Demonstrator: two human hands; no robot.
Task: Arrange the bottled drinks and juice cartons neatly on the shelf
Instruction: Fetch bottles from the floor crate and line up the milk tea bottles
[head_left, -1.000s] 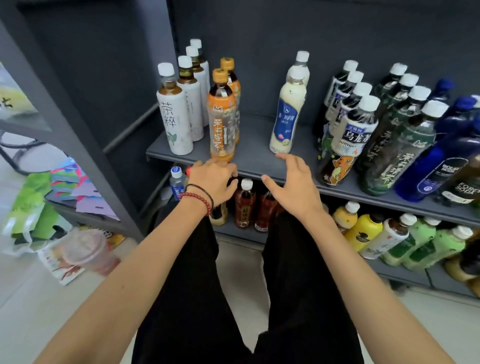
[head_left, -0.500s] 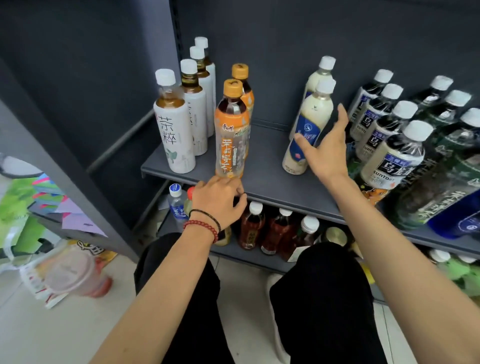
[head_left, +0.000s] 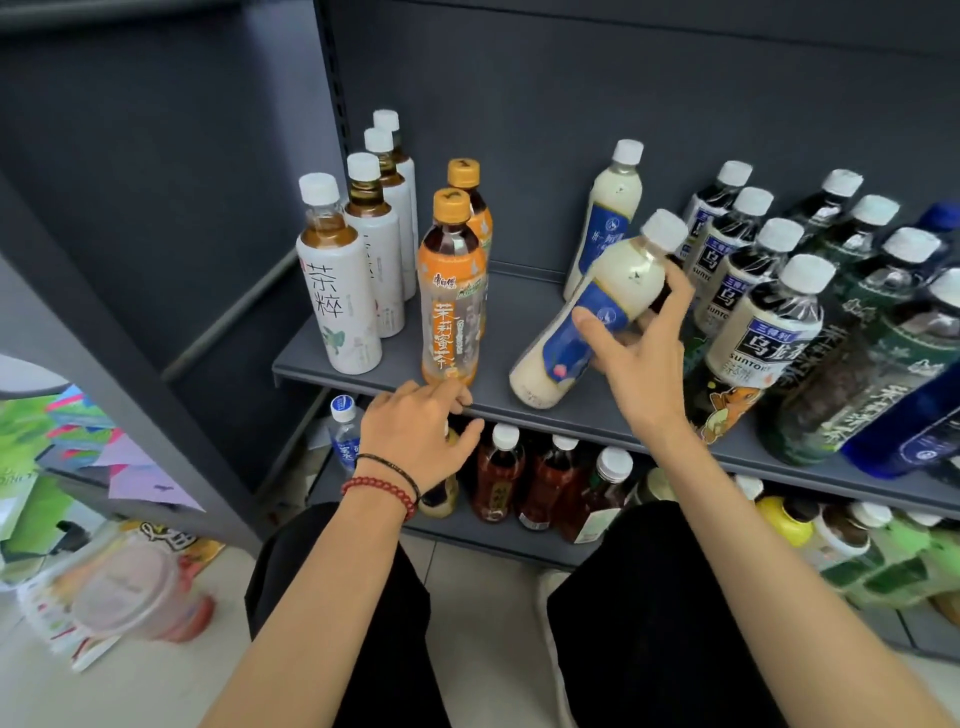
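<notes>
My right hand (head_left: 641, 353) grips a cream-coloured bottle with a blue label (head_left: 587, 322) and tilts it to the right, its base still near the shelf (head_left: 519, 291) front. A second cream bottle (head_left: 605, 218) stands upright behind it. My left hand (head_left: 418, 436), with bead bracelets on the wrist, rests on the shelf's front edge with curled fingers, just below an orange-capped tea bottle (head_left: 452, 291). To the left stands a row of white-labelled tea bottles (head_left: 337, 280). Dark oolong bottles (head_left: 769, 322) stand in rows to the right.
Green and blue bottles (head_left: 893, 364) crowd the shelf's right end. The lower shelf holds red-brown tea bottles (head_left: 519, 483), a small water bottle (head_left: 345, 436) and yellow and green bottles (head_left: 831, 540). A plastic cup (head_left: 135, 592) and printed bags lie on the floor at left.
My right hand reached from the shelf edge to the front cream bottle, closed round it and tipped it rightward. My left hand stayed at the shelf's front edge.
</notes>
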